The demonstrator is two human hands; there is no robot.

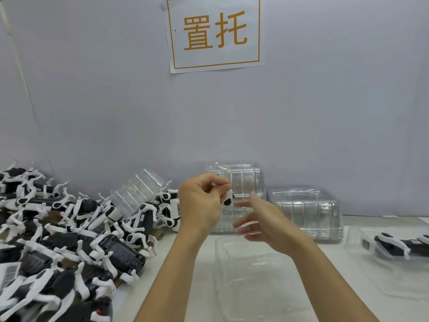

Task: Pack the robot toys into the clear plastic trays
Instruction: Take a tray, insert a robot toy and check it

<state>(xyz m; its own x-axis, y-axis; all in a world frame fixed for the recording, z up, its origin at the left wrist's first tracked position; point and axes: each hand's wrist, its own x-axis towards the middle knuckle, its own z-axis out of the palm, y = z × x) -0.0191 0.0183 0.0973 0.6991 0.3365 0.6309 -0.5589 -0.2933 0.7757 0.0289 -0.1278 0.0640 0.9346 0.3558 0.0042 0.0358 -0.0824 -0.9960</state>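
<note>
The scene is evenly, brightly lit; shadows are faint. The right hand [260,219] is motion-blurred, and edges are bowed by wide-angle distortion.

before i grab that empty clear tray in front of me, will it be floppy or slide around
The empty clear tray looks thin-walled and see-through, so it is probably light and may flex if gripped by one edge. It sits loose on the smooth white table, so a push would likely slide it. Its wide, flat base suggests that it would not tip.
</note>
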